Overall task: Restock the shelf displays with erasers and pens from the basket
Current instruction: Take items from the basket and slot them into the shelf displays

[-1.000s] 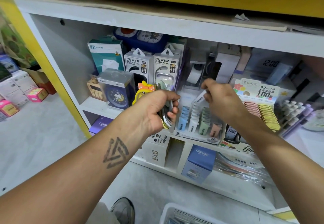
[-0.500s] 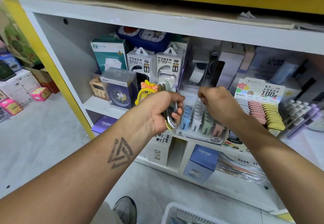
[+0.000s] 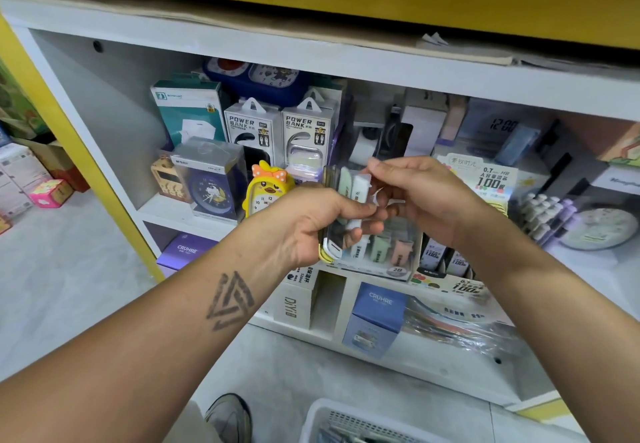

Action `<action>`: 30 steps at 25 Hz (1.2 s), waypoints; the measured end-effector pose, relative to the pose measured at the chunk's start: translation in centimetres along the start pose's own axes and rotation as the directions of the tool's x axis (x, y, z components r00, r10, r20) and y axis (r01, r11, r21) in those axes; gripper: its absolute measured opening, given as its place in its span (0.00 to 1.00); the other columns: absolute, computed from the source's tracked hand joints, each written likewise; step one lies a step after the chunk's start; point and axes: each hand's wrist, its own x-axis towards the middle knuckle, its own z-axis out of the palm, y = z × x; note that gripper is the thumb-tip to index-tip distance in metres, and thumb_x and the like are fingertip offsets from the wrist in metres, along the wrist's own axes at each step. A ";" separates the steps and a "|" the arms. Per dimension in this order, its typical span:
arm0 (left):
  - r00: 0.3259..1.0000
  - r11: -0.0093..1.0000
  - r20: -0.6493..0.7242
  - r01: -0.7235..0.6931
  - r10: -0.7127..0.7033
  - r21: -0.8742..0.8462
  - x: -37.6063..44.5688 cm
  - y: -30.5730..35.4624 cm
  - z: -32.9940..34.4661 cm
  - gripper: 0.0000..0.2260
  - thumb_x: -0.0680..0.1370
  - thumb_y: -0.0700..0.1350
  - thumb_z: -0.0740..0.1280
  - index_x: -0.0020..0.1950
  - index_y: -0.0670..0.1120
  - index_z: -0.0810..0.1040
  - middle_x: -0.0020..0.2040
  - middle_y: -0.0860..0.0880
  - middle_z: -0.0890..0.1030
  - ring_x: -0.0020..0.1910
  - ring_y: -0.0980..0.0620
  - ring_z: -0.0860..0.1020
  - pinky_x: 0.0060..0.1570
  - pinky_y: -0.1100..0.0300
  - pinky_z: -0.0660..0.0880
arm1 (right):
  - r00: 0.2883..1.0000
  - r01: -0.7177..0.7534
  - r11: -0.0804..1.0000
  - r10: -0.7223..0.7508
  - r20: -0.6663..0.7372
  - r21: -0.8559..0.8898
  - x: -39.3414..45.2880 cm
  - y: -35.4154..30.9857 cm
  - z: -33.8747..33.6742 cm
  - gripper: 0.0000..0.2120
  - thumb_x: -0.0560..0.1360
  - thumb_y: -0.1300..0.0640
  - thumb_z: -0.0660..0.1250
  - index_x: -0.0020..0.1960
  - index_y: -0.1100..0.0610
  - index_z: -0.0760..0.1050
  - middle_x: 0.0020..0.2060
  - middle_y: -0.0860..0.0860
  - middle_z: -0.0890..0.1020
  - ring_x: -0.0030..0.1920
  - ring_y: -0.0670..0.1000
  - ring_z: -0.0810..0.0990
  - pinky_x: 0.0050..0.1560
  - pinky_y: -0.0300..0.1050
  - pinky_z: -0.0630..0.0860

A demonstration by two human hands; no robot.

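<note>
My left hand [image 3: 318,224] grips a stack of packaged erasers [image 3: 341,200], flat pastel pieces in clear wrap, held upright in front of the shelf. My right hand [image 3: 420,196] pinches the white eraser [image 3: 360,186] at the right side of that stack. Just behind and below the hands stands the clear eraser display box [image 3: 388,252] with rows of blue, white, green and pink erasers, partly hidden by my hands. The white basket [image 3: 332,418] shows at the bottom edge, on the floor.
The white shelf [image 3: 180,210] holds a boxed blue clock [image 3: 211,182], a yellow duck clock [image 3: 263,193], two power bank boxes [image 3: 252,130] and a pencil-lead display [image 3: 485,179]. Pens [image 3: 550,217] lie at the right. Boxes fill the lower shelf [image 3: 377,318]. My shoe [image 3: 228,418] is below.
My right hand has come back from the display box to the stack in my left hand and now pinches a white eraser there. The left hand has stayed about where it was.
</note>
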 end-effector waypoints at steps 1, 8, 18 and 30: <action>1.000 1.000 -0.007 -0.019 0.019 0.024 0.0 -0.1 0.4 0.07 0.75 0.33 0.68 0.52 0.38 0.82 0.42 0.43 0.85 0.36 0.51 0.84 0.23 0.68 0.73 | 1.000 -0.001 1.000 0.001 0.013 0.025 -0.4 -0.2 -0.3 0.15 0.76 0.51 0.72 0.52 0.63 0.84 0.40 0.57 0.83 0.34 0.50 0.77 0.40 0.46 0.74; 0.999 0.993 -0.022 0.041 -0.044 -0.112 0.3 -0.3 0.8 0.11 0.78 0.32 0.65 0.59 0.32 0.77 0.55 0.34 0.82 0.51 0.37 0.83 0.33 0.58 0.82 | 0.997 0.024 1.000 -0.025 -0.067 -0.011 -1.2 -0.6 -1.7 0.06 0.75 0.68 0.70 0.52 0.67 0.82 0.35 0.57 0.84 0.32 0.49 0.80 0.33 0.36 0.78; 0.964 0.999 -0.264 -0.032 0.021 -0.038 0.9 0.1 -1.5 0.07 0.75 0.40 0.73 0.41 0.43 0.75 0.32 0.48 0.75 0.24 0.55 0.72 0.18 0.68 0.63 | 0.920 0.165 0.951 -0.243 -0.307 -0.260 1.3 -0.1 -1.8 0.03 0.77 0.67 0.69 0.48 0.62 0.80 0.42 0.62 0.85 0.39 0.54 0.85 0.42 0.43 0.83; 0.991 0.993 -0.133 -0.003 -0.013 -0.120 0.0 0.8 -2.6 0.06 0.82 0.41 0.58 0.52 0.41 0.73 0.38 0.42 0.83 0.26 0.50 0.76 0.19 0.68 0.64 | 0.876 0.141 0.315 -0.481 -0.030 -0.938 3.6 3.7 0.6 0.02 0.80 0.61 0.64 0.49 0.55 0.73 0.40 0.57 0.79 0.40 0.59 0.79 0.40 0.48 0.77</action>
